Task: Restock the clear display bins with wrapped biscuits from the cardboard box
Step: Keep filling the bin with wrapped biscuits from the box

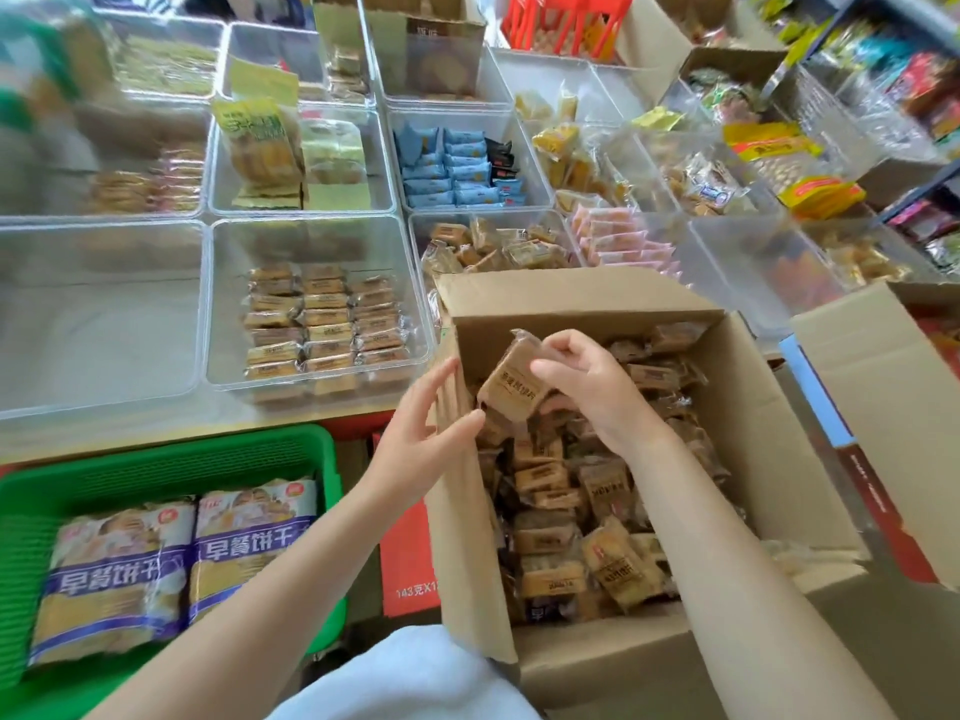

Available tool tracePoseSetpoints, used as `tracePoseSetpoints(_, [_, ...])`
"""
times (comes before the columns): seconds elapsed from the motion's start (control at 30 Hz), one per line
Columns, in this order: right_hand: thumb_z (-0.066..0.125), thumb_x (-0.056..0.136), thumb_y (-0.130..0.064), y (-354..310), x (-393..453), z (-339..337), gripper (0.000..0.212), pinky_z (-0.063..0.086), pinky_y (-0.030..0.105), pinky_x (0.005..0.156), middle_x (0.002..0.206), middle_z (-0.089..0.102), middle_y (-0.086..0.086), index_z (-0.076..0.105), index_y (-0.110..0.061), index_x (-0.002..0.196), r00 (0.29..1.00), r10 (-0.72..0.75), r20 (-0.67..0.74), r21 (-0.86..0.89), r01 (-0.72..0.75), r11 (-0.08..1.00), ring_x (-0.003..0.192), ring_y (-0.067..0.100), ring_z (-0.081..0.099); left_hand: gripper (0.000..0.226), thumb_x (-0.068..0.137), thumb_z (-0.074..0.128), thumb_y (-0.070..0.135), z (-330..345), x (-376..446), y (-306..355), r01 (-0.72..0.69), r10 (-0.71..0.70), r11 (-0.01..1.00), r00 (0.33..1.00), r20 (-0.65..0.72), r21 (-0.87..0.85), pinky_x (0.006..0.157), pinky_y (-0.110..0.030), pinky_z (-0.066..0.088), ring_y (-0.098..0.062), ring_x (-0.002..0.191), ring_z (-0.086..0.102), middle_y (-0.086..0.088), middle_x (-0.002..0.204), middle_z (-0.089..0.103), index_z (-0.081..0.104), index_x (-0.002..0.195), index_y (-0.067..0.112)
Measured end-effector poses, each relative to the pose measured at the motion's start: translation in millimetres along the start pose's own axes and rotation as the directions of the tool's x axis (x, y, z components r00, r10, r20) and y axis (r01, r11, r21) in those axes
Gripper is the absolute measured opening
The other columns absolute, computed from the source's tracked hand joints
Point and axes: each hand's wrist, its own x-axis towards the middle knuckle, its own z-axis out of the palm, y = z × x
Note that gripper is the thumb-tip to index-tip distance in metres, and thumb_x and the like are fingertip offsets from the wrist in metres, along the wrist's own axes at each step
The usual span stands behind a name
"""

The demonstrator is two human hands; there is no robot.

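Observation:
An open cardboard box (pixel 769 423) in front of me is full of brown wrapped biscuits (pixel 566 501). My right hand (pixel 597 387) pinches one wrapped biscuit packet (pixel 511 387) at its top edge, lifted above the pile. My left hand (pixel 421 428) is by the box's left wall, fingers straight, fingertips near the packet's lower left corner. To the left of the box stands a clear display bin (pixel 228 304) holding three neat rows of the same brown biscuits (pixel 324 319).
More clear bins behind hold blue packets (pixel 457 168), yellow-green packs (pixel 270 148) and mixed snacks. A bare clear bin (pixel 98 309) is at far left. A green basket (pixel 171 459) with two large biscuit bags sits lower left. Another cardboard box (pixel 883 397) stands right.

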Motion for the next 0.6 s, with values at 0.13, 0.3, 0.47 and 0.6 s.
tracePoseSetpoints(0.13, [0.065, 0.097, -0.027, -50.5, 11.9, 40.1, 0.026, 0.057, 0.045, 0.094, 0.109, 0.073, 0.005, 0.067, -0.014, 0.119, 0.988, -0.103, 0.112, 0.029, 0.101, 0.995, 0.106, 0.023, 0.069, 0.042, 0.084, 0.066, 0.049, -44.1, 6.6, 28.7, 0.024, -0.027, 0.981, 1.000, -0.015, -0.194, 0.081, -0.017, 0.053, 0.003, 0.105, 0.063, 0.018, 0.115, 0.070, 0.063, 0.124, 0.035])
tracePoseSetpoints(0.3, [0.068, 0.096, -0.028, -74.7, 60.5, 110.8, 0.032, 0.059, 0.043, 0.087, 0.112, 0.074, 0.003, 0.066, -0.016, 0.125, 0.970, -0.100, 0.222, 0.010, 0.101, 0.995, 0.105, 0.024, 0.069, 0.031, 0.085, 0.072, 0.037, -112.7, 31.3, 22.6, 0.046, -0.083, 0.934, 0.992, -0.092, -0.353, 0.075, -0.023, 0.057, -0.013, 0.091, 0.074, 0.003, 0.097, 0.077, 0.070, 0.109, 0.018])
tracePoseSetpoints(0.47, [0.075, 0.090, -0.027, -72.1, 132.7, 173.3, 0.028, 0.058, 0.031, 0.083, 0.104, 0.074, -0.005, 0.067, -0.022, 0.115, 0.971, -0.035, 0.235, -0.251, 0.095, 0.963, 0.097, 0.011, 0.070, 0.028, 0.093, 0.063, 0.051, -179.7, 72.3, -42.9, 0.015, 0.002, 0.998, 0.968, -0.249, 0.066, 0.084, -0.037, 0.057, -0.011, 0.094, 0.068, 0.010, 0.097, 0.076, 0.072, 0.106, 0.027])
tracePoseSetpoints(0.6, [0.075, 0.088, -0.028, -52.0, 220.9, 198.0, 0.022, 0.054, 0.032, 0.083, 0.099, 0.069, -0.006, 0.065, -0.024, 0.107, 0.997, -0.059, 0.052, -0.558, 0.078, 0.826, 0.091, 0.013, 0.065, 0.072, 0.093, 0.029, 0.066, -224.1, 111.6, -122.6, 0.183, 0.078, 0.679, 0.945, -0.318, 0.711, 0.111, -0.048, 0.032, -0.030, 0.137, 0.042, -0.013, 0.145, 0.053, 0.058, 0.135, 0.014])
